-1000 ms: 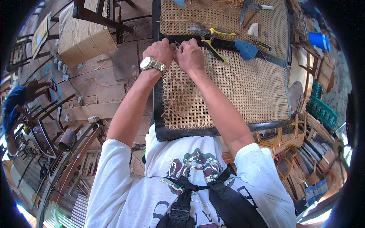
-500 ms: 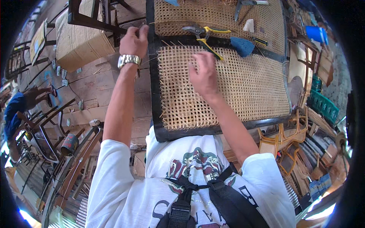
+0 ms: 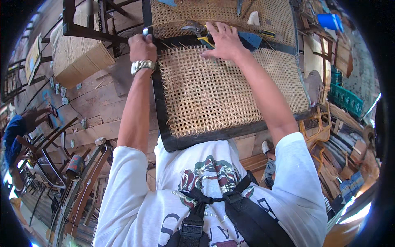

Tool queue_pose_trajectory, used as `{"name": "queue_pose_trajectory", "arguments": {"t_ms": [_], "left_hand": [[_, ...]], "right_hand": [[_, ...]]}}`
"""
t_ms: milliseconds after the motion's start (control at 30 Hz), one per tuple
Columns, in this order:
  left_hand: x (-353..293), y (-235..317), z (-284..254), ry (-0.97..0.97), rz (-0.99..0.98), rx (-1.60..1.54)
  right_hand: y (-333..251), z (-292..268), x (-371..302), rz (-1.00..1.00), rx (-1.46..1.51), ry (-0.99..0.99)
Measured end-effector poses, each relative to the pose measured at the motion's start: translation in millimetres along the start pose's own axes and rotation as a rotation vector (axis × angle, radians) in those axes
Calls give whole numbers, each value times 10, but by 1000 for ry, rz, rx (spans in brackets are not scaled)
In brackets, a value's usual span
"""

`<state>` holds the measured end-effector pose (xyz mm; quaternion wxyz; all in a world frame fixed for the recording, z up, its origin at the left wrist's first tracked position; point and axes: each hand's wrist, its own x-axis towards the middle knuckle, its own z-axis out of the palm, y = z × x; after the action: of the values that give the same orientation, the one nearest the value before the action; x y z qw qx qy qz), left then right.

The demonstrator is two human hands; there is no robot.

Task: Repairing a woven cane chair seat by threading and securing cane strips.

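A dark-framed panel [image 3: 161, 103] with woven cane webbing [image 3: 214, 90] lies in front of me, cut strand ends showing along its left and far edges. My left hand [image 3: 142, 48] is closed at the frame's far left part; a small pale tip pokes up above the fingers, and what it belongs to is hidden. Over the dark middle bar, my right hand [image 3: 226, 42] has its fingers spread. It partly covers the pruning shears [image 3: 193, 28] with yellow-and-black handles. Just right of it lies a blue piece [image 3: 251, 40] that looks like sandpaper or cloth.
A yellow-and-black cutter [image 3: 267, 33] and a white scrap [image 3: 253, 18] lie on the far cane. Left are a cardboard box [image 3: 84, 57] and dark chair frames. Right stand a blue bucket [image 3: 330, 22], a green crate [image 3: 345, 101] and rattan frames. A person in blue [image 3: 15, 131] is far left.
My right hand has reached forward, fingers spreading over the shears. The left hand stays closed by the frame, now with a pale tip showing above it. The view has shifted slightly.
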<state>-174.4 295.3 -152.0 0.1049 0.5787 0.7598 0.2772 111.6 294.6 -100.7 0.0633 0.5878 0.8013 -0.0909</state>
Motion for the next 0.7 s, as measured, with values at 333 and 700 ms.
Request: {"name": "queue_pose_trajectory", "arguments": {"t_ms": [333,700], "left_hand": [[-564,-1144,-466,-373,-61,-21],[-165,-637,-507,-236,170,-151]], "right_hand": [[229,-183,-67,-180,-116,-14],[-948,-352,-770,441,2001,-630]]}}
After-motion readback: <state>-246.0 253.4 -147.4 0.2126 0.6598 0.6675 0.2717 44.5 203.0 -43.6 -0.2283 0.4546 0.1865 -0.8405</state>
